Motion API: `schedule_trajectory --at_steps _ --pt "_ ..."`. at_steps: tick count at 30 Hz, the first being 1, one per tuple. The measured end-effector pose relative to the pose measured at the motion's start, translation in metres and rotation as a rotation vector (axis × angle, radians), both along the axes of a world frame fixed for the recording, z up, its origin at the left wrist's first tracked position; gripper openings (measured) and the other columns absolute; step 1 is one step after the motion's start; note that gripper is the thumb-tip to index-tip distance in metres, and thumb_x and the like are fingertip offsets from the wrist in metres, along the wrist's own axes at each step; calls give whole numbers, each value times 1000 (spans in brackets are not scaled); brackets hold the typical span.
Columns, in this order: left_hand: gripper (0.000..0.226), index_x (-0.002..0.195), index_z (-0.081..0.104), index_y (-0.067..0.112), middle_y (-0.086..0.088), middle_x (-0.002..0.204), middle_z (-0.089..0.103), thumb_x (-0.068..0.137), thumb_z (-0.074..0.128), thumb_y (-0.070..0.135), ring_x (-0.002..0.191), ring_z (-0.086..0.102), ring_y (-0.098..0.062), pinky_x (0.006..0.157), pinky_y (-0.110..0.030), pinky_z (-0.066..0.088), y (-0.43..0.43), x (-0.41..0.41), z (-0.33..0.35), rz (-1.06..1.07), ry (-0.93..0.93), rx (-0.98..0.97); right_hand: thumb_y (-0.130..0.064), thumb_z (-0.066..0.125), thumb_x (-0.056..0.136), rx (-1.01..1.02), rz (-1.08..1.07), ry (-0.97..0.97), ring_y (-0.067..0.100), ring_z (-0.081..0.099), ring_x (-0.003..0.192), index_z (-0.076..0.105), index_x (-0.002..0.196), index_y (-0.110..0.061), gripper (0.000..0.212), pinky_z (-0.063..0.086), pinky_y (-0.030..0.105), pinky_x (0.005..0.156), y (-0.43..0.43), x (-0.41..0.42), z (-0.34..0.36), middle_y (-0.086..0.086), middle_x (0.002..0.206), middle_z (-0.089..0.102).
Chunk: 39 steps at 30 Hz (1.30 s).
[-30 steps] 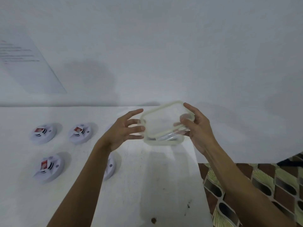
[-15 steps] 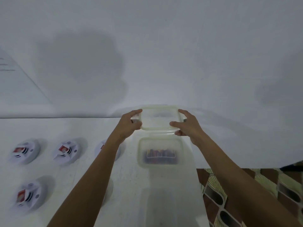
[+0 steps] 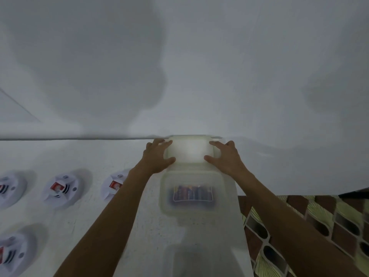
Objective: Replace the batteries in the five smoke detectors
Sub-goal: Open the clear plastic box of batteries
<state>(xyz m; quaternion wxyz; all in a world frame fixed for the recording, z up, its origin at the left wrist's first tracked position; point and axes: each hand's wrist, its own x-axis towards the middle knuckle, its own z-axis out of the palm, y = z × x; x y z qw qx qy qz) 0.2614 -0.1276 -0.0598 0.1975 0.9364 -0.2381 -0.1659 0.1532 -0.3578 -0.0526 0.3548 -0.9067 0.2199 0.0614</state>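
Note:
A clear plastic lid (image 3: 189,149) lies at the far edge of the white table (image 3: 83,220), against the wall. My left hand (image 3: 156,156) holds its left side and my right hand (image 3: 226,156) holds its right side, thumbs on the near edge. Just in front stands the open clear container (image 3: 189,193) with several batteries (image 3: 192,193) inside. White round smoke detectors with red labels lie to the left: one (image 3: 61,189), one partly behind my left forearm (image 3: 113,185), one at the left edge (image 3: 9,191), and one lower left (image 3: 12,254).
The white wall (image 3: 179,66) rises straight behind the table. The table's right edge runs down beside the container; past it lies a patterned brown and green floor (image 3: 299,226). A blurred pale object (image 3: 197,258) sits on the table near the bottom of the view.
The lid came off the container and both hands carried it away from me to the table's far edge. The container now stands open on the table.

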Motion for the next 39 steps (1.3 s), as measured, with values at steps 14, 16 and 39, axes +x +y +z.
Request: schedule_trajectory --at_steps 14,16,39 --pt "81 144 34 23 -9 144 40 78 37 70 132 31 -29 107 -47 29 24 -9 11 -58 -61 -6 -42 62 92 53 -54 -129 32 53 113 44 143 -32 55 42 43 107 -5 -22 9 5 117 35" --pt "68 139 44 21 -10 139 46 84 45 60 128 38 -29 106 -42 30 31 -19 20 -74 -128 -74 -38 61 93 35 -71 -209 31 53 114 46 141 -31 51 43 44 105 0 -37 17 7 120 40" --pt "28 121 61 37 11 119 64 96 51 29 109 55 -8 93 -29 45 68 -232 26 -455 -153 -244 -40 71 85 296 109 -16 11 65 75 23 145 -51 78 55 19 72 161 -318 26 -8 108 54"
